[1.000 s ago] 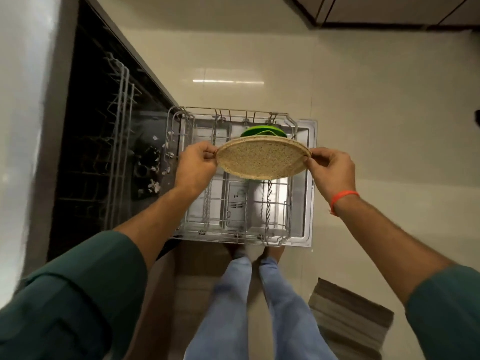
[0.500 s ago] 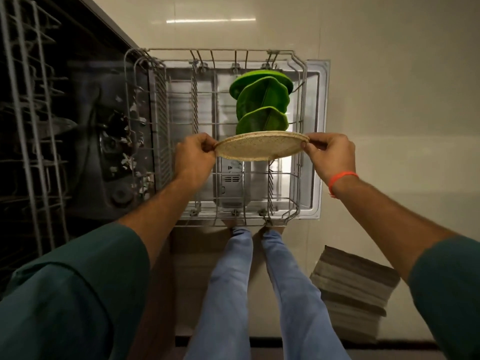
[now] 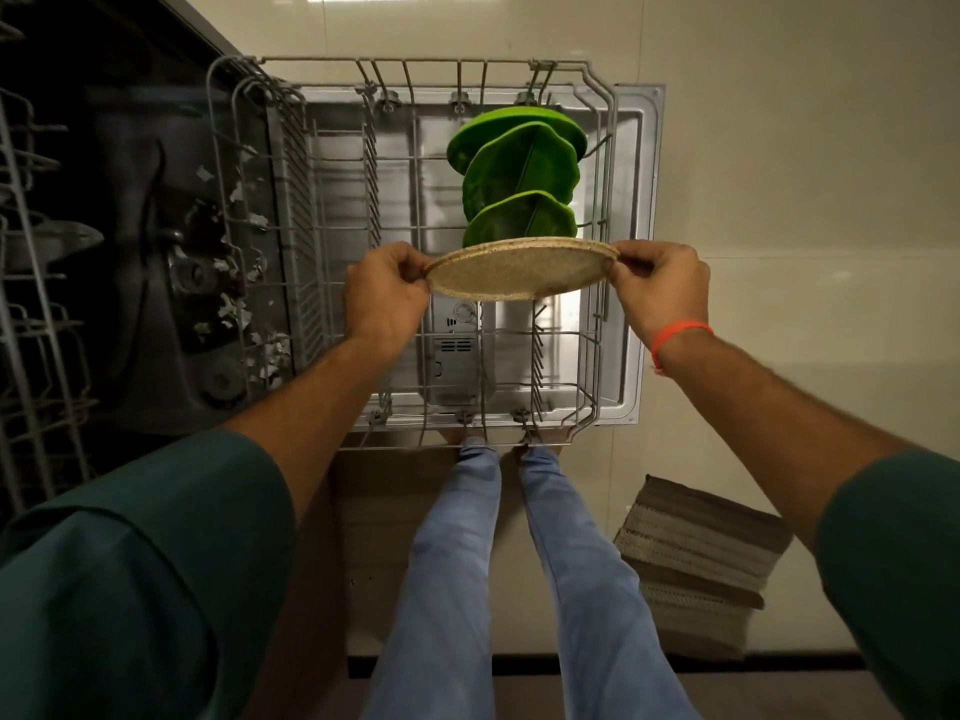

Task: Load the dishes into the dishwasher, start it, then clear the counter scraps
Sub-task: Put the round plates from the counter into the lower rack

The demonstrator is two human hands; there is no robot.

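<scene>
Directly over the pulled-out lower rack [image 3: 597, 283], a speckled beige plate [image 3: 519, 275] is held between both hands. The left hand [image 3: 387, 298] pinches the plate's left rim with curled fingers and thumb, and the right hand [image 3: 662, 288] pinches the right rim the same way; an orange band [image 3: 678, 335] circles the right wrist. The plate is tilted so that it shows as a flattened oval whose long axis runs left to right, from one hand to the other. Its broad speckled face is turned toward the camera and downward in the picture, and its far edge sits higher than its near edge. Whether the plate touches the rack wires cannot be told.

Just behind the plate, three green leaf-shaped plates [image 3: 519, 168] stand on edge in the right part of the rack, one behind another in a row that runs away from the person, each with its face turned toward the camera. The nearest green plate rises right above the beige plate's far rim.

The rack rests over the opened dishwasher door [image 3: 647, 241], whose inner metal panel shows through the wires. To the left is the dark dishwasher tub [image 3: 156, 252], with pale scraps [image 3: 234, 304] scattered along its floor. A striped mat [image 3: 701, 563] lies on the floor to the right of the person's jeans [image 3: 452, 563].
</scene>
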